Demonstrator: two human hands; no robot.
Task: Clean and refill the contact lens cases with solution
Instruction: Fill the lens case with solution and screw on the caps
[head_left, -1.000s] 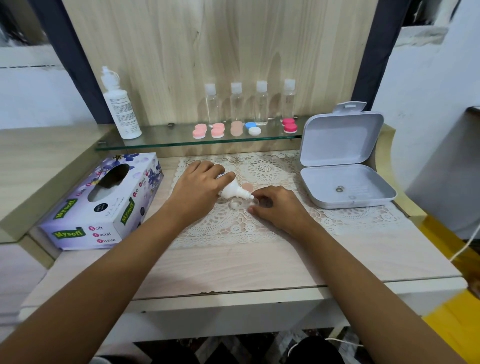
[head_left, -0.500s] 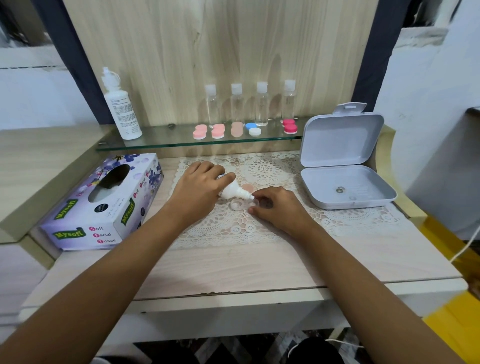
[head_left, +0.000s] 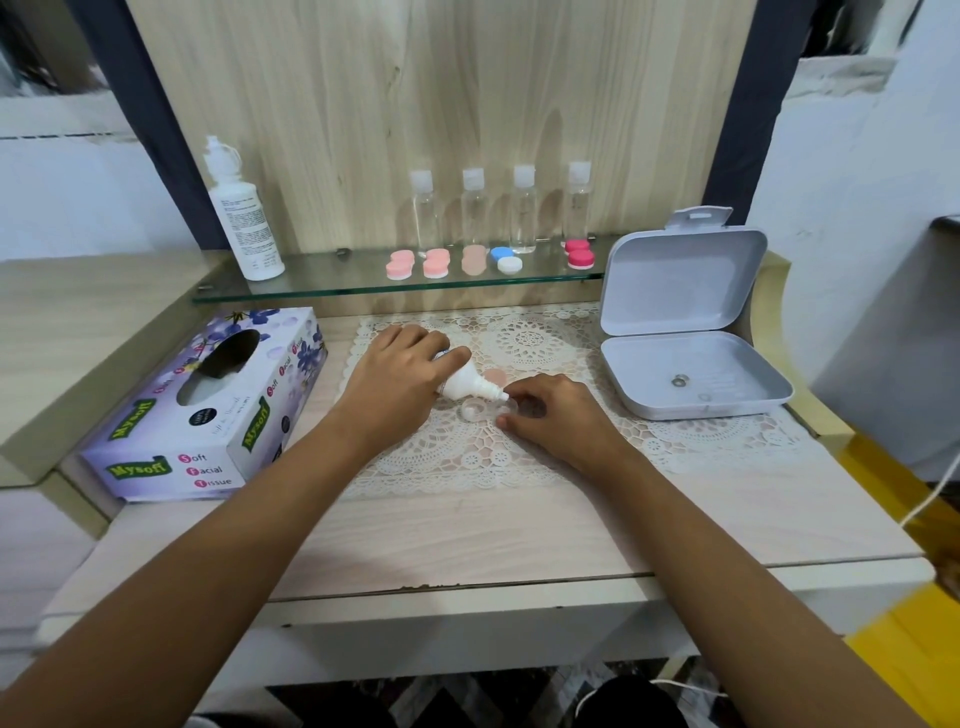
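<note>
Left hand: fingers and thumb wrapped round a small white bottle, which is tipped over with its nozzle pointing right and down. Clear lens case: lies on the lace mat directly under the nozzle tip, its left well uncovered just below the bottle grip; whether the tip touches it cannot be told. Right hand: thumb and forefinger curled round the right end of the same case, pinching it on the mat, the other fingers bent. Peach cap: loose on the mat, just beyond the nozzle, between the two grips. Tissue box: left of the bottle grip and well apart from it, on the desk. Grey hinged box: right of the pinching hand, lid raised, a small metal ring on its floor. Glass shelf: beyond both grips, bearing five closed lens cases in pink, peach, blue-and-white and red, four clear capped bottles in a row behind them, and a tall white bottle at the far left end.
</note>
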